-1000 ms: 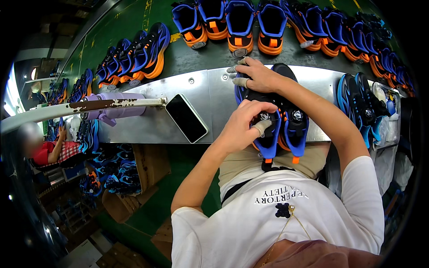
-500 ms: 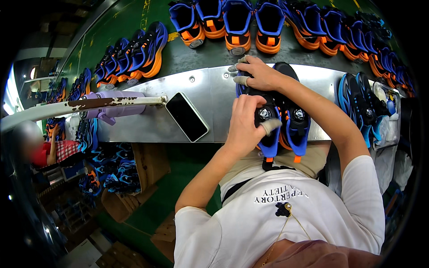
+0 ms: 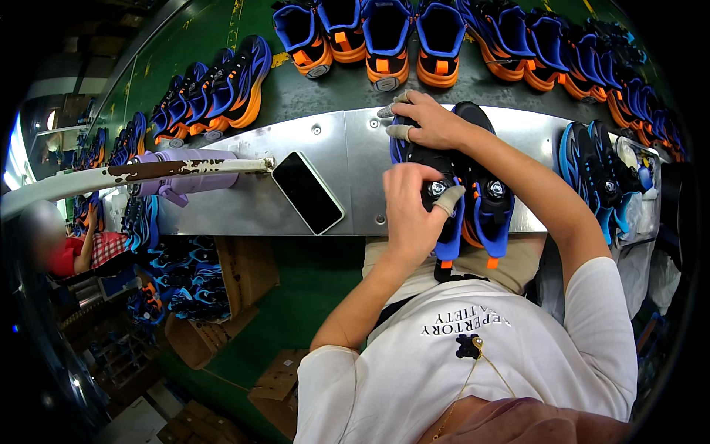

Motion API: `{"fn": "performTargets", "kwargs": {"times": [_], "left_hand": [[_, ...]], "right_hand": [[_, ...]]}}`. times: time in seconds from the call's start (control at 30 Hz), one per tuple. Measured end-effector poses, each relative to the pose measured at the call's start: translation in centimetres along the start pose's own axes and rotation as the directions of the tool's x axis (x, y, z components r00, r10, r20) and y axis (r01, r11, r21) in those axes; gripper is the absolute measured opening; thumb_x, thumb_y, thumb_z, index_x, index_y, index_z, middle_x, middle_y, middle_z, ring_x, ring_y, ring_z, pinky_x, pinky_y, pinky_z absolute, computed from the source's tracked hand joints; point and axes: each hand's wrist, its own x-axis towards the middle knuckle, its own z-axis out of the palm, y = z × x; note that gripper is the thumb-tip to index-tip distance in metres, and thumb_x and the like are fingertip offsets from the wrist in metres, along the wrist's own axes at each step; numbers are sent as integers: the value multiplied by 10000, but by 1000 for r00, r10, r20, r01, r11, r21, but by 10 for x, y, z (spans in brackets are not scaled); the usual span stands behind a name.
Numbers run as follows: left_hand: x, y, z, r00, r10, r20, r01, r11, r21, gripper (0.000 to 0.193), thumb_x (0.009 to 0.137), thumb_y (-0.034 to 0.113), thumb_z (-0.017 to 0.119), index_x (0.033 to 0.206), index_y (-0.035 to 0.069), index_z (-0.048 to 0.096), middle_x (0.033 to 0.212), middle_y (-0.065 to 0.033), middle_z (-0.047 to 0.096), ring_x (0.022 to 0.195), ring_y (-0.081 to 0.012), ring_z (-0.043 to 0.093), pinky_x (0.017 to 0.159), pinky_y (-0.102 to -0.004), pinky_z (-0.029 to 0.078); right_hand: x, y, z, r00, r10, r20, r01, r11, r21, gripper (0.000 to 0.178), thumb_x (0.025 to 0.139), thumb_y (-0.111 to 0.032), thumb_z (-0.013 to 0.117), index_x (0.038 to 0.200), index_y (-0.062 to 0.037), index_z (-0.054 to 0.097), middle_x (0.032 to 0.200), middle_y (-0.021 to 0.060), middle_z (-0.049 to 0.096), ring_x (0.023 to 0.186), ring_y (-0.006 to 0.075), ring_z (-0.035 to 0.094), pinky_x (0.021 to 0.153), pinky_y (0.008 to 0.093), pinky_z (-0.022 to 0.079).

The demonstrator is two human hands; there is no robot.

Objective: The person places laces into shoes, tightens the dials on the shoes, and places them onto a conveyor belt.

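Note:
A pair of black and blue sneakers with orange heel tabs lies on the metal ledge in front of me, toes pointing away. My left hand pinches the round dial on the tongue of the left sneaker, with a covered thumb on its near side. Over that shoe's toe, my right hand is wrapped, its fingertips in pale finger covers. The right sneaker lies alongside, partly under my right forearm, its own dial showing.
Rows of similar sneakers stand on the green conveyor beyond the ledge. A phone, a purple bottle and a chipped white bar are at left. Blue-black shoes sit at right. Another person works far left.
My left hand has turned about the dial, its fingers drawing back and its wrist and forearm moving right. The sneakers on the conveyor have shifted slightly left. My right hand stays put.

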Motion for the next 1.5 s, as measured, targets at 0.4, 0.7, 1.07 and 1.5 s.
{"fn": "performTargets", "kwargs": {"times": [0.4,0.7,1.07,1.5], "left_hand": [[-11,2,6,994,-79,-81,84,994,64,411,732,243,797,1014,31,587,1071,-112,580,1004,-279,501,865,-365,426],[-3,1,11,999,-16,45,17,1000,-25,278,757,183,764,925,34,600,1035,-89,589,995,-263,521,882,-351,419],[17,-32,-9,893,312,326,-197,919,-341,228,831,106,679,1055,62,671,1141,-74,650,1075,-270,552,975,-359,403],[-42,19,52,797,149,585,-321,925,203,533,647,70,669,1172,135,607,880,-170,577,829,-329,589,680,-433,492]], "right_hand": [[-1,6,-2,999,25,24,-25,999,24,515,870,-420,614,1252,-75,587,1295,217,481,1214,401,433,1032,435,364],[-7,15,3,998,-29,-52,29,1000,-2,462,884,-362,633,1218,-49,574,1142,194,492,1106,372,475,960,413,397],[-4,15,-1,969,-215,-124,191,966,-175,388,813,-337,682,1108,-87,647,1084,192,543,991,385,530,868,453,435],[76,8,-43,973,85,-214,-188,828,-528,559,734,-595,667,1065,-145,662,846,171,631,855,328,635,716,427,515]]}}
